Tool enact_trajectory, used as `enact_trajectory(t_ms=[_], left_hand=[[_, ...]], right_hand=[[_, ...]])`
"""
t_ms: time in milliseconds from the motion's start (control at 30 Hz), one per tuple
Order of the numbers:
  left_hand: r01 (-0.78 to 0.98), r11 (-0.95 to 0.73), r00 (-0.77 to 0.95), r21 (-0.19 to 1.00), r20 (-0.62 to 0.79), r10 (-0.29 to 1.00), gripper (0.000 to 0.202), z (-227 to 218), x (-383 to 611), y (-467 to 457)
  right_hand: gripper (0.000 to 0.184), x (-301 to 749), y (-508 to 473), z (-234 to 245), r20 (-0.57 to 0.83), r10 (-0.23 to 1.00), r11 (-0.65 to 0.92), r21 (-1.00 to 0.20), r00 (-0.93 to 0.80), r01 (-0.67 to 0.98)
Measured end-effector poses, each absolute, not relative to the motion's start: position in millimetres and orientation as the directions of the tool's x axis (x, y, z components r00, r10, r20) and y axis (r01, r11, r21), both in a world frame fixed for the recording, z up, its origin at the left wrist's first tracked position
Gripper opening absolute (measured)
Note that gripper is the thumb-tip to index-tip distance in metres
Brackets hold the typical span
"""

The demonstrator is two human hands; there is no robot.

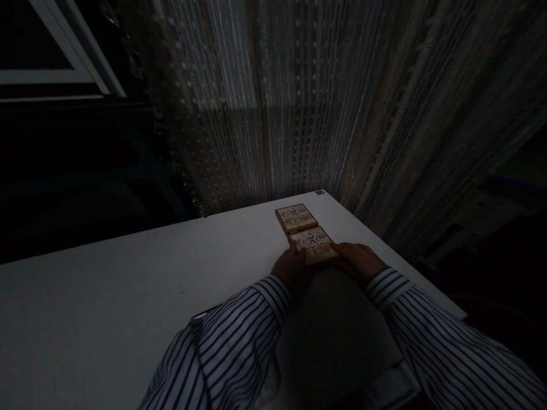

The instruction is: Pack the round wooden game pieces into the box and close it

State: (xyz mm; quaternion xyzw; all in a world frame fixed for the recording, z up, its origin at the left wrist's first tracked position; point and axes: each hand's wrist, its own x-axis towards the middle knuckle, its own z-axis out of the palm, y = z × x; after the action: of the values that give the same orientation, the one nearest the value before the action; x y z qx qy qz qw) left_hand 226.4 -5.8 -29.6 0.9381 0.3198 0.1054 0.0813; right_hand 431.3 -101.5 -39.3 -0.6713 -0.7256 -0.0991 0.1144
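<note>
Two flat, square boxes with printed lids lie in line on a white table [128, 273]. My left hand [293, 266] grips the left side of the nearer box [316, 244], its thumb near the lid's edge. On the right side of that same box, my right hand [361, 261] holds the near corner. Just beyond it sits the farther box [296, 216], its edge close against the nearer one; neither hand is on it. Dim light hides the undersides of my fingers. Both sleeves are white with dark stripes.
Behind the table hangs a string curtain [273, 102] that reaches down to its back edge. A small grey label [319, 192] marks the far corner. Partly under my left sleeve is a dark-edged flat object [200, 316]. A pale frame [81, 68] stands at upper left.
</note>
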Motion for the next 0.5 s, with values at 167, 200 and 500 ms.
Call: enact_trajectory(t_ms=[167,200,500], left_hand=[[0.603,-0.770,0.767,0.209,0.113,0.631,0.062,-24.7,226.3,-8.4],[0.608,-0.765,0.763,0.212,0.108,0.637,0.062,-23.6,226.1,-9.0],[0.599,-0.774,0.767,0.205,0.131,0.628,0.062,-23.6,224.0,-8.6]], right_hand=[[0.046,429.9,-103.2,-37.5,0.301,0.951,0.071,-0.006,-0.066,0.997],[0.046,429.6,-103.3,-37.2,0.300,0.952,0.066,-0.008,-0.060,0.998],[0.046,432.4,-101.2,-40.4,0.293,0.954,0.069,-0.012,-0.062,0.998]])
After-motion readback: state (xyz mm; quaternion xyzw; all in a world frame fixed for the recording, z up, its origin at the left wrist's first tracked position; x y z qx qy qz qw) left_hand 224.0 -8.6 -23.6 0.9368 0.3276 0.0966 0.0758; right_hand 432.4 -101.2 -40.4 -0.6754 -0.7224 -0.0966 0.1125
